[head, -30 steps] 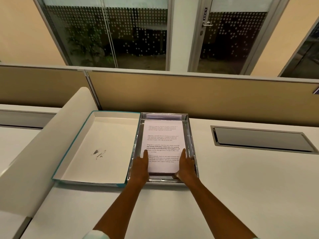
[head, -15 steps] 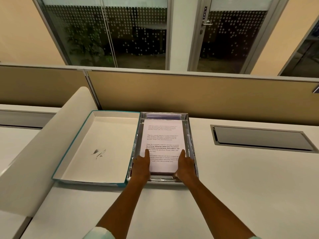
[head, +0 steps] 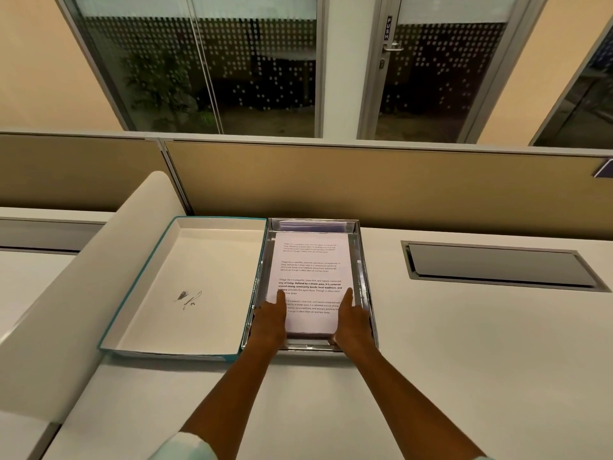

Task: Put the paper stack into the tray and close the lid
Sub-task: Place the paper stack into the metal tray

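A white paper stack (head: 310,270) with printed text lies inside a shiny silver tray (head: 364,283) on the white desk. My left hand (head: 270,318) grips the stack's near left corner, thumb on top. My right hand (head: 353,322) holds the near right corner the same way. The fingers under the stack are hidden. The lid (head: 185,287), teal outside and white inside, lies upside down directly left of the tray, touching it.
A tan partition wall (head: 365,187) runs behind the tray. A grey cable hatch (head: 497,265) is set in the desk to the right. A curved white divider (head: 66,303) slopes along the lid's left side. Windows and a glass door stand beyond.
The stack and both hands have barely shifted; the paper sits slightly deeper in the tray, with my thumbs still on top.
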Motion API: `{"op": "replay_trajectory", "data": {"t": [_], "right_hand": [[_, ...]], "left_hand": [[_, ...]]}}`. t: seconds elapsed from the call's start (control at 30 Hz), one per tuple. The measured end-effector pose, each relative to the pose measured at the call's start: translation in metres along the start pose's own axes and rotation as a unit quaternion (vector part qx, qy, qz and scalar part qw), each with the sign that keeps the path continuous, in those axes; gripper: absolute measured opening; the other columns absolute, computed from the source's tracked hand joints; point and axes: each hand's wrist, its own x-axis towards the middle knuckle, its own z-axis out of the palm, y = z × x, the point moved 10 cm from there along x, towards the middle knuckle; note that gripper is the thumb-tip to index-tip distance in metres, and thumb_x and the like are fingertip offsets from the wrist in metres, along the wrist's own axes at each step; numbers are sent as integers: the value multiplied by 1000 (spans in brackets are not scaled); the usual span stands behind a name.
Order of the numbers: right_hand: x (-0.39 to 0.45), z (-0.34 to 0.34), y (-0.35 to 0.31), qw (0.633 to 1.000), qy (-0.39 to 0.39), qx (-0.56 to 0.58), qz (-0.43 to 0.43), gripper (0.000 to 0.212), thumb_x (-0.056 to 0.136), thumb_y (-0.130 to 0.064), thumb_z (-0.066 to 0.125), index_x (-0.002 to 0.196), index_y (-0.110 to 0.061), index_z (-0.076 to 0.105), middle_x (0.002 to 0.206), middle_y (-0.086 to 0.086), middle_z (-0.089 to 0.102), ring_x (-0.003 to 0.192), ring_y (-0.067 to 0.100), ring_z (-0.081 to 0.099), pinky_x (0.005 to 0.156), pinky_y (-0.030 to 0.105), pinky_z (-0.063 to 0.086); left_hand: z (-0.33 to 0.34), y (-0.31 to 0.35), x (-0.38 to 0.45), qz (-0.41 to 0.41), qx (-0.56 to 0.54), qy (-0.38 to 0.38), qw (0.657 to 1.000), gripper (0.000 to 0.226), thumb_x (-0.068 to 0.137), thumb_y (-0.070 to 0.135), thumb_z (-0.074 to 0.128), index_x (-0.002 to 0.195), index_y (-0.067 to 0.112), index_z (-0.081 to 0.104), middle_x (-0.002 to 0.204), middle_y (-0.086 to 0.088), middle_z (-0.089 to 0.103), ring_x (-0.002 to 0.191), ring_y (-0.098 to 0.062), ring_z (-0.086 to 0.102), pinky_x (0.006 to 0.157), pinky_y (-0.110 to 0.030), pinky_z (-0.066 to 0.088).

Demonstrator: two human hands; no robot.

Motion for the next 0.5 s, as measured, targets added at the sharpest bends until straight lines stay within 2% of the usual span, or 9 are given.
{"op": "replay_trajectory", "data": {"t": [0.03, 0.07, 0.1, 0.17, 0.23, 0.3, 0.37, 0.43, 0.5], "right_hand": [[-3, -1, 0, 1000, -2, 6, 0, 111, 80, -15, 74, 152, -11, -10, 148, 22, 33, 138, 36, 33, 110, 43, 38], [-4, 0, 1, 1000, 0, 23, -4, 113, 79, -15, 75, 151, -12, -12, 151, 20, 28, 141, 35, 30, 111, 42, 36], [-5, 0, 0, 999, 2, 41, -11, 110, 80, -15, 73, 152, -15, -11, 153, 18, 25, 141, 33, 29, 112, 42, 35], [-6, -9, -3, 994, 26, 101, -40, 101, 79, -16, 73, 151, -21, 3, 150, 14, 32, 136, 29, 39, 109, 40, 41], [-12, -27, -7, 987, 62, 118, -85, 103, 68, -18, 84, 147, -20, 18, 142, 8, 46, 128, 27, 50, 101, 40, 50], [-18, -42, -4, 981, 83, 137, -107, 98, 66, -23, 86, 145, -19, 28, 138, 7, 52, 125, 29, 52, 98, 42, 50], [-23, -56, 4, 980, 103, 133, -106, 93, 68, -35, 83, 144, -21, 32, 138, 8, 51, 127, 30, 47, 100, 43, 47], [-24, -64, 21, 979, 123, 147, -69, 85, 75, -45, 75, 145, -19, 33, 142, 9, 48, 131, 31, 43, 102, 44, 44], [-26, -67, 39, 974, 136, 180, -20, 77, 83, -47, 66, 145, -15, 34, 145, 12, 46, 133, 34, 42, 104, 46, 43]], "left_hand": [[-3, 6, -4, 3, -14, -17, 1000, 56, 95, 27, 52, 144, 12, 31, 125, -17, 58, 106, -30, 63, 92, -40, 56], [-1, 7, -4, 23, 25, -42, 999, 75, 89, 17, 63, 149, 12, 19, 129, -16, 55, 110, -29, 61, 94, -39, 55], [-2, 10, -5, 51, 50, -52, 996, 87, 82, 14, 70, 149, 12, 15, 131, -15, 54, 113, -29, 61, 95, -39, 53], [-18, 21, -16, 99, 36, -39, 994, 79, 80, 19, 75, 143, 12, 28, 133, -13, 57, 116, -32, 61, 96, -40, 52], [-47, 21, -20, 126, 3, 42, 991, 54, 85, 26, 70, 131, 10, 49, 128, -14, 63, 113, -35, 61, 93, -42, 51], [-85, 11, -29, 130, -66, 157, 977, 30, 87, 28, 66, 110, 9, 63, 108, -16, 72, 92, -34, 68, 78, -38, 55], [-115, -17, -40, 95, -118, 242, 958, 19, 89, 24, 64, 92, 5, 64, 87, -17, 72, 73, -29, 67, 59, -28, 48], [-137, -55, -51, 22, -121, 306, 944, 18, 91, 20, 60, 86, 2, 60, 83, -19, 68, 76, -33, 65, 60, -27, 40], [-151, -92, -67, -55, -117, 353, 927, 21, 90, 21, 60, 92, 0, 58, 91, -25, 66, 84, -40, 63, 64, -38, 46]]}}
